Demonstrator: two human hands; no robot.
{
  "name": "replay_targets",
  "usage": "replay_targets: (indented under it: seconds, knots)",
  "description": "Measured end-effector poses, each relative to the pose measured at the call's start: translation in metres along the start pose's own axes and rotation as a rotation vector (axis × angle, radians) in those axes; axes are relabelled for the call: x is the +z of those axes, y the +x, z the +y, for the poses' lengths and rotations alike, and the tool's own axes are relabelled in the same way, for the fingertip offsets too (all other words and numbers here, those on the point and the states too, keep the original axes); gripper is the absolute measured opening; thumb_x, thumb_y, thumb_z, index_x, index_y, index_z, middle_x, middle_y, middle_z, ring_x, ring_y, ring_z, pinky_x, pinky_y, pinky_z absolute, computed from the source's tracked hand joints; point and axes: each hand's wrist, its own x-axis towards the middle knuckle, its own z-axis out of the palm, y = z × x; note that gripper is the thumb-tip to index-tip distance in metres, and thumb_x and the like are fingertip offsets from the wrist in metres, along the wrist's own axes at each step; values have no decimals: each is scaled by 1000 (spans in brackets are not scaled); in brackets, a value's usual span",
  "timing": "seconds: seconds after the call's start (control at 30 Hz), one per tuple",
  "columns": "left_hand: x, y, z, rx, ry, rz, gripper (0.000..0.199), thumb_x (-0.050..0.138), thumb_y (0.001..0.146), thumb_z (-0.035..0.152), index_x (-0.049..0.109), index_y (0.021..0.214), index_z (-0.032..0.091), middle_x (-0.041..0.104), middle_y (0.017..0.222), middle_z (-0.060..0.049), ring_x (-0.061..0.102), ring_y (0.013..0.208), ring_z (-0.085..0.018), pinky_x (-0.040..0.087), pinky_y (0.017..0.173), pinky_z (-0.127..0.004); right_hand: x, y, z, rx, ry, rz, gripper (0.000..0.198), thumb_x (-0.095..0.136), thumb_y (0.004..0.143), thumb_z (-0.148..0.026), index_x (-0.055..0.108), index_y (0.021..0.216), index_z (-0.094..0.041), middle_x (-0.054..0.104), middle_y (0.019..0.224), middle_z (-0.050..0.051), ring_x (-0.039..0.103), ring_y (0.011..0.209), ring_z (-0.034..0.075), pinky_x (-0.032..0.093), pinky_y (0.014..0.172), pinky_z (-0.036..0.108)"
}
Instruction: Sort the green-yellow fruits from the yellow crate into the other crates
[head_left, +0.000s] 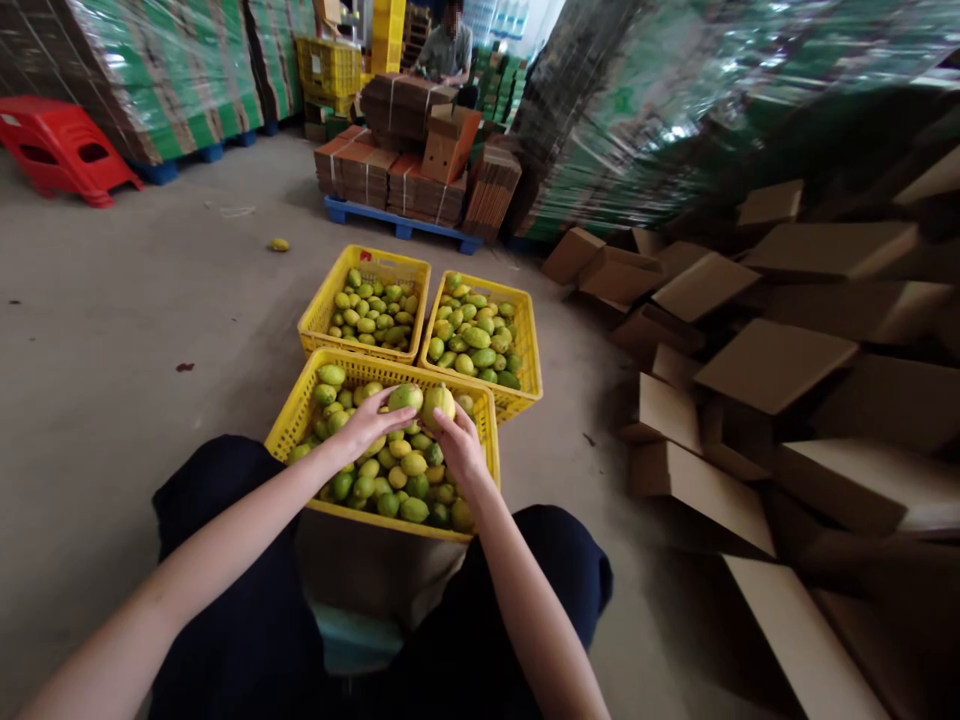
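Observation:
Over the nearest yellow crate (289, 420), my left hand (367, 420) is closed around a green-yellow lemon (406, 398). Close beside it, my right hand (461, 445) grips a yellower lemon (439, 405), held upright. The two fruits are side by side, almost touching. Many loose lemons (412, 464), green to yellow, fill the crate below my hands. Just behind stand two more yellow crates, a left one (319, 310) and a right one (529, 345), both holding similar fruit.
A single lemon (279, 244) lies on the floor. Open cardboard boxes (776, 375) are heaped at the right. Flattened cartons (427, 190) are stacked on a blue pallet (405, 225), with a person (448, 50) behind. A red stool (64, 150) stands far left, near wrapped pallets (172, 70).

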Motion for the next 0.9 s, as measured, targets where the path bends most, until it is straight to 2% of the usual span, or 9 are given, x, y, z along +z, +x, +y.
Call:
replay_targets:
  seconds: [0.1, 0.23, 0.33, 0.47, 0.53, 0.6, 0.67, 0.73, 0.9]
  knots:
    - [-1, -1, 5, -5, 50, -24, 51, 86, 67, 18, 69, 116, 16, 71, 113, -8, 68, 104, -23, 57, 92, -32, -1, -2, -3, 8, -14, -16, 36, 84, 63, -41, 69, 88, -21, 70, 83, -1, 64, 78, 17, 52, 67, 28]
    - [-7, 3, 6, -31, 79, 21, 39, 82, 75, 31, 71, 108, 13, 74, 96, -8, 68, 76, -13, 51, 59, -17, -5, 3, -1, 40, 18, 26, 42, 79, 66, -54, 66, 86, -20, 66, 73, -1, 60, 66, 15, 44, 50, 24]
    - [-9, 7, 2, -207, 42, -30, 39, 71, 84, 45, 71, 102, 10, 73, 77, -9, 62, 55, -10, 43, 45, -17, -7, 7, 4, 131, -13, 56, 50, 68, 71, -68, 64, 82, -19, 65, 64, 1, 60, 58, 16, 40, 43, 24]
    - [-9, 9, 1, -379, 35, -37, 52, 51, 93, 57, 71, 97, 9, 72, 68, -11, 62, 50, -13, 44, 42, -20, -9, 6, 7, 218, -90, 59, 61, 63, 67, -78, 64, 76, -18, 67, 60, 6, 65, 58, 21, 41, 40, 26]
    - [-8, 9, 3, -302, 51, -21, 47, 58, 91, 53, 71, 100, 10, 74, 77, -12, 67, 58, -15, 50, 48, -21, -10, 5, 6, 147, -85, 56, 57, 72, 64, -71, 65, 84, -19, 71, 69, 6, 68, 65, 23, 47, 44, 28]
    - [-8, 7, 7, -88, 81, -29, 42, 76, 80, 42, 69, 109, 13, 76, 97, -12, 72, 78, -18, 57, 67, -24, -11, 4, 3, -14, -74, 82, 54, 83, 60, -55, 66, 99, -21, 75, 83, 3, 70, 74, 22, 55, 58, 31]
    - [-10, 6, 11, 154, 131, -56, 55, 87, 66, 28, 67, 116, 18, 72, 116, -9, 70, 101, -21, 55, 88, -29, -11, 4, -1, -192, -89, 95, 59, 88, 58, -37, 65, 110, -25, 76, 95, 1, 71, 85, 22, 58, 77, 35]
    - [-14, 5, 15, 300, 173, -87, 63, 89, 59, 21, 67, 118, 21, 68, 125, -7, 66, 110, -22, 51, 98, -32, -11, 3, -6, -318, -125, 62, 59, 88, 58, -27, 66, 112, -27, 75, 105, 2, 69, 96, 22, 55, 90, 38]
    - [-15, 5, 18, 328, 163, -147, 60, 90, 55, 16, 67, 110, 21, 66, 125, -7, 66, 109, -24, 52, 97, -36, -7, -2, -15, -353, -141, 1, 54, 87, 56, -20, 69, 107, -26, 73, 114, 3, 66, 103, 24, 52, 93, 39]
